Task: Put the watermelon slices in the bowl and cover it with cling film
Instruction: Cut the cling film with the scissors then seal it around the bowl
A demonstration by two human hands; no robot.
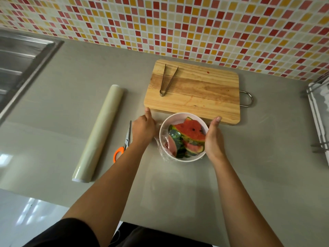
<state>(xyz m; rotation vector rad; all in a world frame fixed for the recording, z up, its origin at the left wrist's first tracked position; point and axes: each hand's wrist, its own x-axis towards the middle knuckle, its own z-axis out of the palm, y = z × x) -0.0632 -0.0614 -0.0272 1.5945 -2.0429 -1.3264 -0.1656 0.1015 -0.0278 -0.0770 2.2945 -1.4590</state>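
Note:
A white bowl [175,118] stands on the grey counter just in front of the cutting board. Several watermelon slices [190,130] lie inside it, red flesh and striped green rind. A clear sheet of cling film [164,138] is stretched over the bowl's top and crinkles down its left side. My left hand [143,128] presses against the bowl's left side, fingers curled on the film. My right hand [213,138] cups the bowl's right side with the thumb up.
A wooden cutting board [199,91] with metal tongs [167,80] lies behind the bowl. A cling film roll [99,132] and orange-handled scissors [123,143] lie to the left. A steel sink [19,65] is far left, a dish rack [318,118] far right.

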